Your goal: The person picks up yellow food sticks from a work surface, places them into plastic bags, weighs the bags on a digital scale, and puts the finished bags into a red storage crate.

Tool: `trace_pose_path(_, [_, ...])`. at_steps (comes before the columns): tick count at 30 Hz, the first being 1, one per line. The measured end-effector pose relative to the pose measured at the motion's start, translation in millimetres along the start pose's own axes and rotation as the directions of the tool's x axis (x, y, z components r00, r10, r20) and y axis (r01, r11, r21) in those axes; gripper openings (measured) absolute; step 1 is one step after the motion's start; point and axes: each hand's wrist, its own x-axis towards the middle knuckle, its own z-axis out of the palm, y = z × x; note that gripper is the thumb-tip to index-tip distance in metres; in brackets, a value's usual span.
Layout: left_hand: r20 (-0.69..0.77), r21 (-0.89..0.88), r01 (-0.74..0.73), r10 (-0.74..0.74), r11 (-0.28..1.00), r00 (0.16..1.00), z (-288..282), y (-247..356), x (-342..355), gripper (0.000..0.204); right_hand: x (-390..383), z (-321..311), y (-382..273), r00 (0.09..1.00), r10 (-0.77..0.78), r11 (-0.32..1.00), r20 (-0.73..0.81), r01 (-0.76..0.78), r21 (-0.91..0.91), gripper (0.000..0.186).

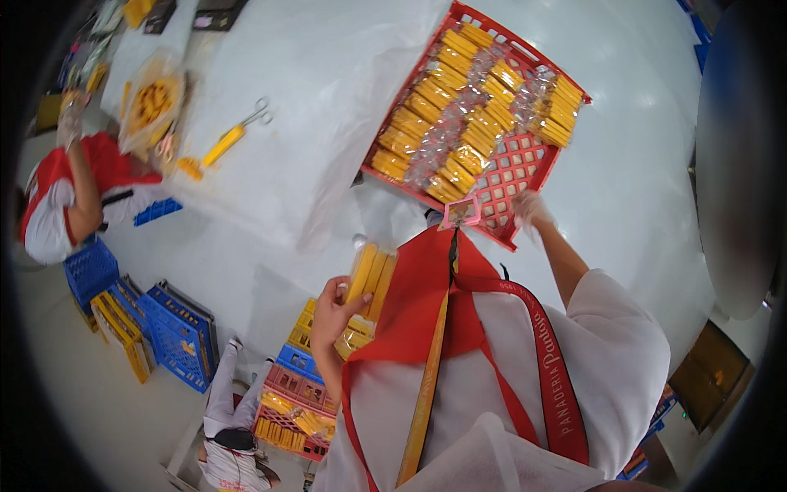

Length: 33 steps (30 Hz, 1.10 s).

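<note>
My bare left hand [332, 316] is closed around a clear packet of long yellow sticks [370, 279], held beside my red apron. My right hand [534, 211], in a clear plastic glove, has its fingers curled over the near right rim of a red plastic crate [512, 176]. The crate sits tilted in view on the white table. Rows of similar clear packets of yellow sticks [443, 82] fill its left and middle parts. Another packet [557, 111] lies against its right side. Bare lattice shows in the near right corner.
Scissors [261, 113], a yellow-handled tool [223, 146] and an open bag of yellow pieces [154, 102] lie on the table, near a co-worker [61, 197]. Blue crates [176, 336] stand at left. Another person [234, 435] is beside stacked crates [299, 385] holding yellow packets.
</note>
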Motion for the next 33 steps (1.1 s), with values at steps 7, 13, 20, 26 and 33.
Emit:
trace_pose_path(7, [-0.219, -0.345, -0.364, 0.303, 0.865, 0.927, -79.2, 6.6, -51.6, 0.047, -126.4, 223.1, -223.3, 0.896, -0.369, 0.816, 0.247, 0.439, -0.377, 0.029])
trace_pose_path(13, [-0.438, -0.422, -0.511, 0.325, 0.749, 0.838, -117.0, 9.9, -44.9, 0.053, -276.8, 402.2, -236.4, 0.719, -0.121, 0.732, 0.685, 0.531, -0.428, 0.045])
trace_pose_path(20, [-0.321, -0.532, -0.523, 0.413, 0.666, 0.852, -117.1, 19.7, -33.0, 0.057, -278.3, 443.3, -222.0, 0.81, -0.216, 0.865, 0.546, 0.418, -0.278, 0.035])
trace_pose_path(26, [0.101, -0.363, -0.522, 0.589, 0.772, 0.802, -150.5, 46.3, -22.5, 0.072, -185.9, 435.1, -319.3, 0.745, -0.539, 0.797, 0.393, 0.602, -0.048, 0.029])
trace_pose_path(33, [0.102, -0.377, -0.444, 0.513, 0.813, 0.853, -176.9, 4.0, 9.4, 0.07, -52.1, 470.3, -465.5, 0.647, -0.754, 0.65, 0.114, 0.76, -0.021, 0.033])
